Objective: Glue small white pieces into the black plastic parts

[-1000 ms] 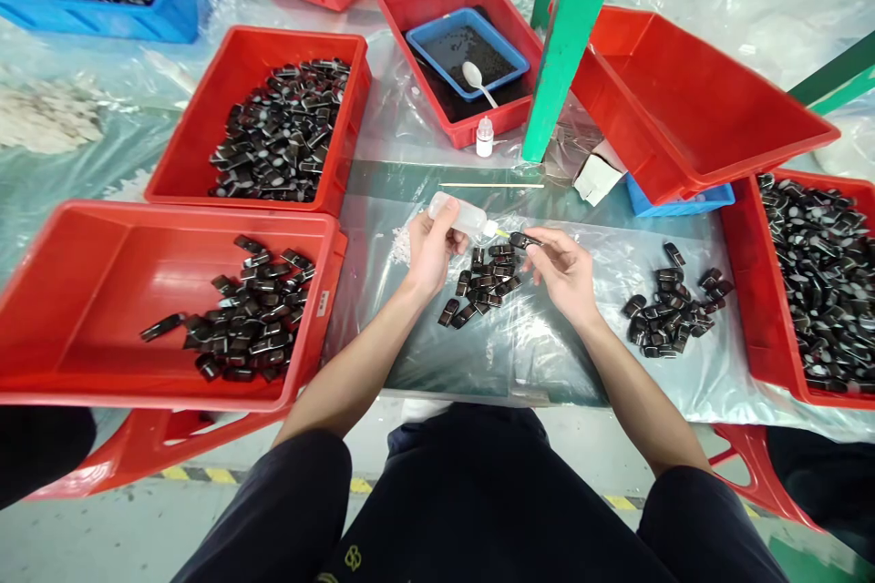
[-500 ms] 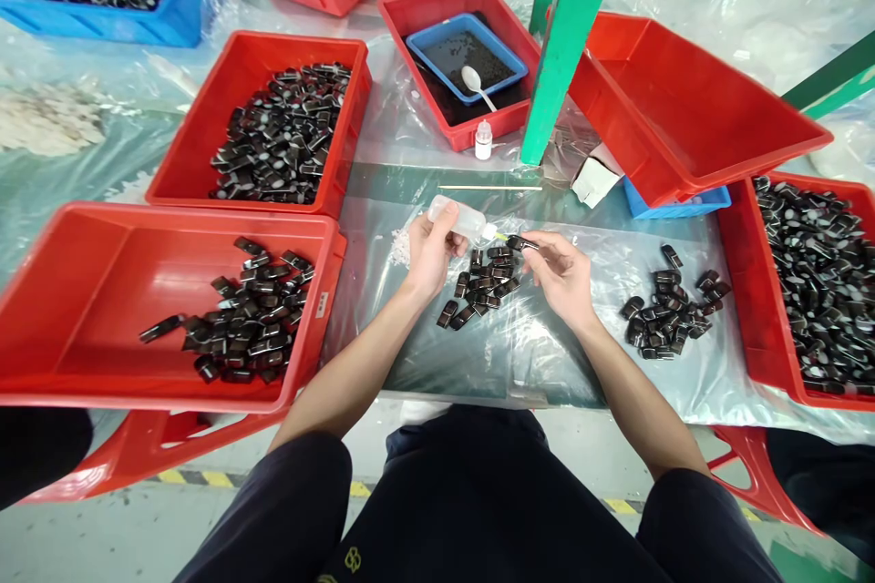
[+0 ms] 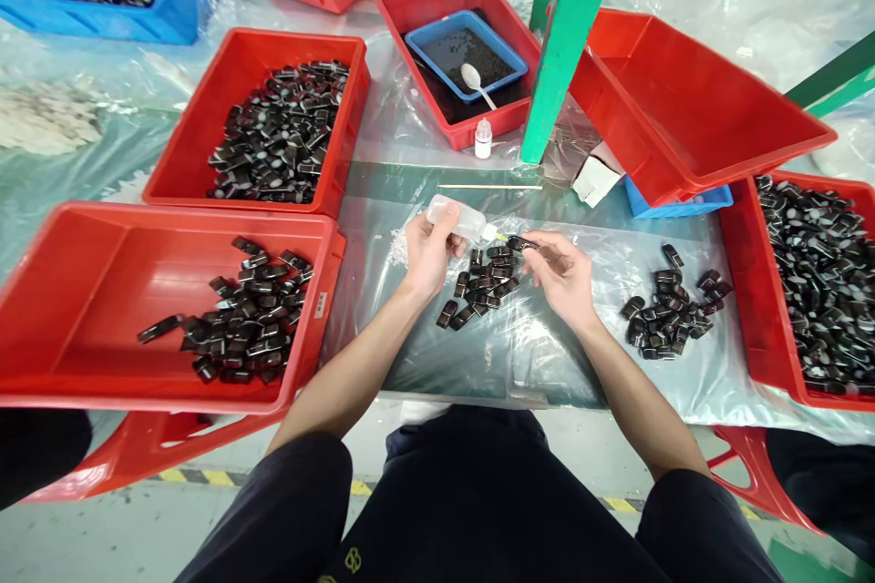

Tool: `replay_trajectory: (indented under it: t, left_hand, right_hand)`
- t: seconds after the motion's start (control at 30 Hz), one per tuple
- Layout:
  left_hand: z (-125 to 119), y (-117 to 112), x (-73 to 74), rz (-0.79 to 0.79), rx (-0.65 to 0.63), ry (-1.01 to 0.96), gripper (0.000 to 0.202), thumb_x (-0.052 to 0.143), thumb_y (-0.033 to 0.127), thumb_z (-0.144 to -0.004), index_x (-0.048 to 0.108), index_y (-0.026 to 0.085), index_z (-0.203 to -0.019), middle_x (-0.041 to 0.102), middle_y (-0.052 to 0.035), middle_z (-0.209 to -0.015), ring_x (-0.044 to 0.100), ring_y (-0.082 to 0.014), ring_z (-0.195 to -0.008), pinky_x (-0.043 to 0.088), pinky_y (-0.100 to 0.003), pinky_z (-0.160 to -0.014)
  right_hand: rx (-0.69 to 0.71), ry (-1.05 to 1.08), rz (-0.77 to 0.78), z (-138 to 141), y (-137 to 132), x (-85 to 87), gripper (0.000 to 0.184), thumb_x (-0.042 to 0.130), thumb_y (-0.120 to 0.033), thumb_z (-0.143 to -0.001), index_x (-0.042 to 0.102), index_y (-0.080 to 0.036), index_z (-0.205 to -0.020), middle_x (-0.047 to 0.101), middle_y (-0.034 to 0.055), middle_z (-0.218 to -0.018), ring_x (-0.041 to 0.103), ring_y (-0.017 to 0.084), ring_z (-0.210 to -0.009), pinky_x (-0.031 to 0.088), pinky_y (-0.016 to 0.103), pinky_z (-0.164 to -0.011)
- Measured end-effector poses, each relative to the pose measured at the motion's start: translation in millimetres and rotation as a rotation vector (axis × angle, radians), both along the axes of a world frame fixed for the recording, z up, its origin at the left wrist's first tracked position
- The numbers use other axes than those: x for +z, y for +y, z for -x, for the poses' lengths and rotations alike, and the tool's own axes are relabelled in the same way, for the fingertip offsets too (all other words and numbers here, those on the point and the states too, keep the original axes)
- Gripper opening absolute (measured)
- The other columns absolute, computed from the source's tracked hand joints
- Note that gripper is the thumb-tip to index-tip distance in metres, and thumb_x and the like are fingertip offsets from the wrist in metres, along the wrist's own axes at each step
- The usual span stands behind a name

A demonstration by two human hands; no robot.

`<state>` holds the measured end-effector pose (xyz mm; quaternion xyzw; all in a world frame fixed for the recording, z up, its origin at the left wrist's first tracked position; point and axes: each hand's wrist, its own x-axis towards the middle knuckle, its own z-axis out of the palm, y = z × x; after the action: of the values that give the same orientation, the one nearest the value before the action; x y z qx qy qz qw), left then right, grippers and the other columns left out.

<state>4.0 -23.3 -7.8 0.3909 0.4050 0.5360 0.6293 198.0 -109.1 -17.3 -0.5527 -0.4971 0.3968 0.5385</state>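
Pinching black piece (image 3: pixel 521 243), right hand (image 3: pixel 566 273) faces left hand (image 3: pixel 429 253) clutching bottle (image 3: pixel 468 220), tray label (image 3: pixel 321 304) unreadable.

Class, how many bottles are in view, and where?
2: a squeeze bottle in the left hand, and a small bottle standing near the spoon. Others may be hidden.

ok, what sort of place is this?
Likely a factory workshop, at an assembly bench: red bins holding many small black parts, a plastic-covered table, and yellow-and-black striped tape on the floor.
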Motion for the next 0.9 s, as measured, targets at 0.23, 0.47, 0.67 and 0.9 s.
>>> replay_trajectory:
  t: [0.23,0.47,0.67,0.9]
  left_hand:
    - [0,0,-1.6,-0.023,0.002,0.014,0.054,0.094,0.069,-0.082,0.069,0.022,-0.077,0.051,0.005,-0.055,0.047,-0.0084,-0.046,0.037,-0.023,-0.043]
    - [-1,0,-1.9,-0.068,0.047,0.003,0.058,0.093,0.074,-0.076,0.069,0.021,-0.075,0.054,0.0025,-0.058,0.047,-0.0089,-0.046,0.037,-0.025,-0.042]
    - [-4,1,-3.3,-0.024,0.089,-0.016,0.052,0.091,0.068,-0.081,0.07,0.021,-0.076,0.05,0.0037,-0.057,0.043,-0.009,-0.046,0.035,-0.025,-0.042]
    - [-1,8,3.3,0.153,0.196,-0.224,0.048,0.092,0.056,-0.088,0.06,0.023,-0.075,0.058,0.002,-0.063,0.042,-0.0079,-0.048,0.033,-0.024,-0.042]
  right_hand:
    - [0.008,0.039,-0.014,-1,2,-6.4,0.046,0.085,-0.068,-0.095,0.082,-0.028,-0.116,0.081,0.0059,-0.11,0.067,0.015,-0.067,0.056,0.032,-0.057]
    - [0.018,0.055,0.007,0,1,-7.4,0.046,0.087,-0.065,-0.094,0.081,-0.027,-0.117,0.085,0.0075,-0.113,0.068,0.015,-0.067,0.051,0.029,-0.051]
    - [0.0,0.068,-0.015,-1,3,-8.8,0.044,0.088,-0.063,-0.095,0.08,-0.026,-0.118,0.085,0.0068,-0.111,0.07,0.015,-0.068,0.055,0.031,-0.055]
    - [0.052,-0.038,0.0,-5,4,-11.3,0.041,0.085,-0.062,-0.098,0.082,-0.025,-0.115,0.086,0.0066,-0.11,0.07,0.016,-0.072,0.057,0.033,-0.061]
